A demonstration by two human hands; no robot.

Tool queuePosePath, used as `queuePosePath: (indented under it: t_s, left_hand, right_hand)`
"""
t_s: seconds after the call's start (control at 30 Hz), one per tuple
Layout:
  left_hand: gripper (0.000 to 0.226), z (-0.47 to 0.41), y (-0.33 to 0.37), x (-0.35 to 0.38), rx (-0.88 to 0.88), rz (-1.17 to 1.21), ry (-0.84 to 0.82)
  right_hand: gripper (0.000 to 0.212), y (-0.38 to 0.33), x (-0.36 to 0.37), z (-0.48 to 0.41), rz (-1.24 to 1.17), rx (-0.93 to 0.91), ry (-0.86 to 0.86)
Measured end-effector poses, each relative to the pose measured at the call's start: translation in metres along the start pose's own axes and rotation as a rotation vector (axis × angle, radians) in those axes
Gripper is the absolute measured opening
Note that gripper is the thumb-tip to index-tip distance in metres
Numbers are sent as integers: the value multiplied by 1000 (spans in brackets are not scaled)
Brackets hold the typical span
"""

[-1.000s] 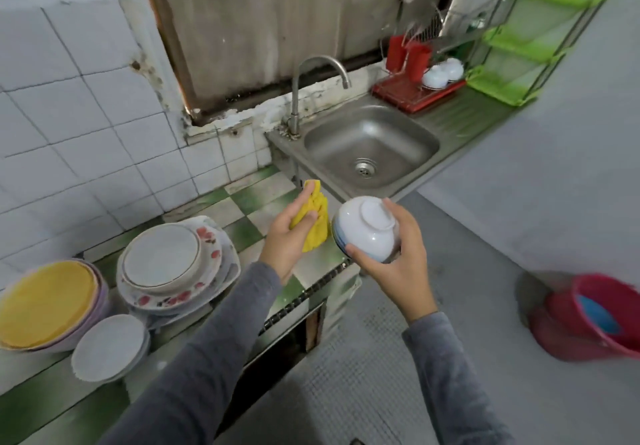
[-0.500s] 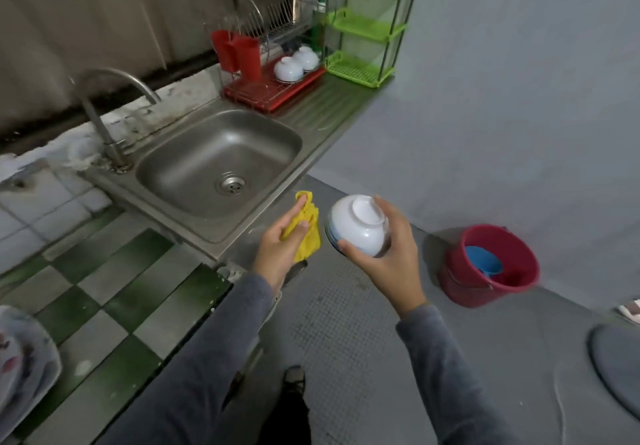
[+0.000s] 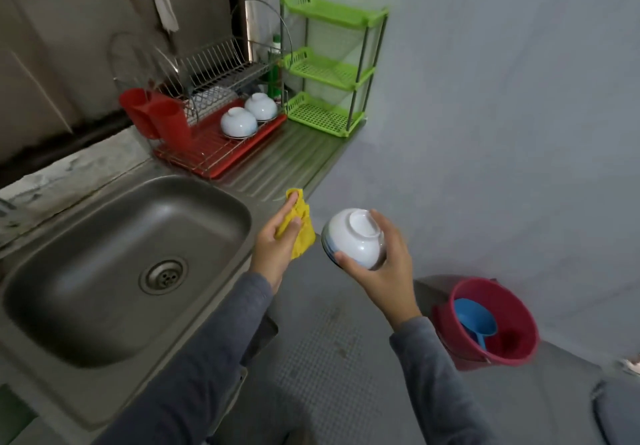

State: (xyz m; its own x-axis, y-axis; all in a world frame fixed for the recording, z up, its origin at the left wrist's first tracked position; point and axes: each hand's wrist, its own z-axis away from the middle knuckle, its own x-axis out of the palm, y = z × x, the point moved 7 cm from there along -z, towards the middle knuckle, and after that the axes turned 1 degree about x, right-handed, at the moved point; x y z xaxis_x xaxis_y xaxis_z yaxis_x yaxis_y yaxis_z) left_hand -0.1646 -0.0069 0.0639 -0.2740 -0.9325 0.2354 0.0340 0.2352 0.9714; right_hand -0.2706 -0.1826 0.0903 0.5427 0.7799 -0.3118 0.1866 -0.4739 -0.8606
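Right hand (image 3: 388,264): grip closed round a white bowl (image 3: 353,240), thumb on the near lower side, fingers over the far side. Bowl tipped with its foot ring facing up toward the camera; a blue band shows near the rim. Its inside is hidden. No writing can be made out on it.

Left hand (image 3: 273,254): grip closed on a bunched yellow cloth (image 3: 303,233), fingertips pressed into the folds. Palm side hidden, back of the hand toward the camera. Cloth sits just left of the bowl, a narrow gap between them.

Both forearms reach forward in grey sleeves, wrists slightly raised. Bowl hangs over the floor, off the worktop (image 3: 284,164) edge.

Left of and below the cloth grip: steel sink (image 3: 207,209), near corner cut off by the frame.

Beyond both grips, on the worktop: red dish rack (image 3: 214,146) with two white bowls (image 3: 239,122) face down and red cups (image 3: 159,115) at its left end. Green shelf unit (image 3: 329,70) just right of the rack. Green bottle (image 3: 275,74) between them, mostly hidden by the wires, label too small to read.

Right of and below the bowl grip: red bucket (image 3: 516,309) on the floor with a blue scoop (image 3: 474,318) inside.

Grey rounded shape at the lower right edge, cut off, cannot tell what.
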Motion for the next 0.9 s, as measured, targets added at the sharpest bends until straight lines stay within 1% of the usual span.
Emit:
queuePosePath:
  t_s: [0.07,0.17,0.27,0.33,0.43,0.63,0.77,0.9]
  left_hand:
    - [41,-30,-3,2,-1,-30,19]
    - [37,-68,-13,10,1,-47,45]
    - [41,-102,-23,19,2,-27,62]
    - [42,-123,-25,21,25,-53,109]
    - [41,-155,-25,23,39,-68,214]
    - [40,-196,-23,19,69,-35,417]
    - [41,-192,-18,4,92,-22,587]
    - [41,-170,-21,-29,85,-105,788]
  right_hand:
    - [78,13,4,-28,-5,-6,-11]
    - [78,35,12,-67,5,-20,-30]
    - [80,58,22,-109,-10,-32,-83]
    - [80,72,29,-140,-26,-53,-127]
    - [79,94,42,-188,-47,-81,-209]
    - [86,111,81,-264,-82,-127,-421]
    - [81,108,113,-287,-113,-195,-542]
    - [79,104,154,-286,-176,-205,-661]
